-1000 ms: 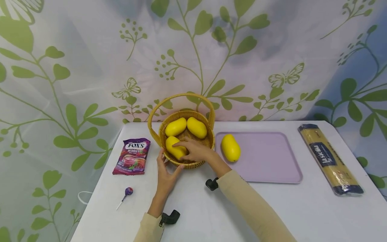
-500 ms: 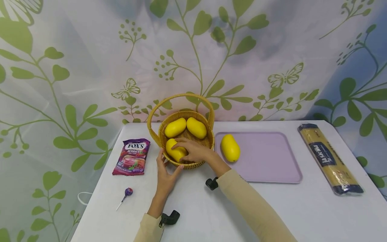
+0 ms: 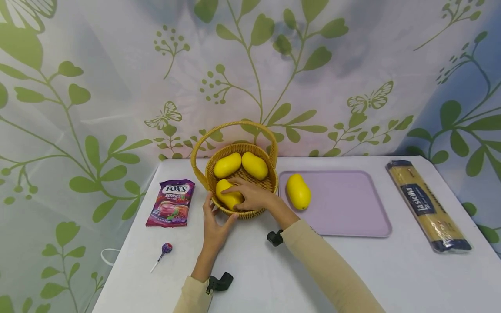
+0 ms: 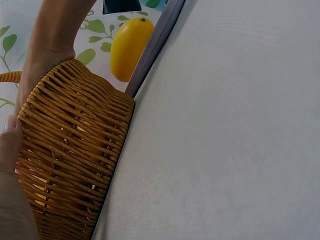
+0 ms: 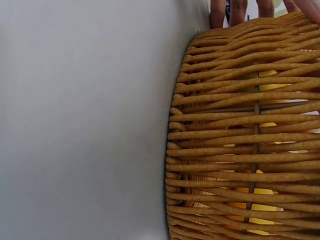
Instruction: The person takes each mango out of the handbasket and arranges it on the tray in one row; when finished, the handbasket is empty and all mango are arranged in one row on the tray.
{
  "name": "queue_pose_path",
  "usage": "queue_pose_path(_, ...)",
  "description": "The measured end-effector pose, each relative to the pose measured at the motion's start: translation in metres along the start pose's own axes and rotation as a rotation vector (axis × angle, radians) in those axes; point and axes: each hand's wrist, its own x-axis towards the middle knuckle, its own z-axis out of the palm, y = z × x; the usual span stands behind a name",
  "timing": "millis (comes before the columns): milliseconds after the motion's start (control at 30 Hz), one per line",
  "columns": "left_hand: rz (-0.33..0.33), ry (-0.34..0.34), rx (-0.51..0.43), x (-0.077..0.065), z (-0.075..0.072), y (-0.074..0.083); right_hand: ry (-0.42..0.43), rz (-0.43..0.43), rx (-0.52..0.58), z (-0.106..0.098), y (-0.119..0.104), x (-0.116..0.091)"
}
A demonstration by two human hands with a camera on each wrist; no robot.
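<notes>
Within the wicker basket (image 4: 75, 155), a yellow fruit (image 3: 228, 200) was grasped by the right hand's (image 3: 251, 194) curled fingers and thumb. The basket's outer wall was touched by the left hand's (image 3: 214, 228) spread fingers. Beyond the grasping fingers, two similar fruits (image 3: 227, 165) were held in the basket.

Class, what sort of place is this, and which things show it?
Probably a staged recording corner, rather than an everyday kitchen: a leaf-print backdrop stands behind and beside a white table, and black wrist devices are worn.
</notes>
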Motion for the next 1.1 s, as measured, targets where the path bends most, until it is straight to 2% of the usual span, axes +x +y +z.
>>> queue_pose_path(400, -0.002, 0.008, -0.003, -0.001, 0.000, 0.000, 0.083, 0.040, -0.017, -0.001, -0.002, -0.003)
queue_pose_path(667, 0.001, 0.001, -0.009, -0.001, 0.000, 0.001, 0.194, -0.003, 0.003, -0.009, -0.006, -0.013)
queue_pose_path(767, -0.005, 0.002, -0.019, 0.000, 0.001, -0.004, 0.223, -0.020, 0.012, -0.015, -0.008, -0.019)
queue_pose_path(967, -0.035, 0.008, 0.026, 0.000, 0.004, -0.029, 0.283, -0.021, 0.018, -0.029, -0.008, -0.039)
queue_pose_path(1100, -0.034, 0.013, 0.040, -0.001, 0.005, -0.036, 0.317, -0.010, 0.022, -0.036, -0.004, -0.057)
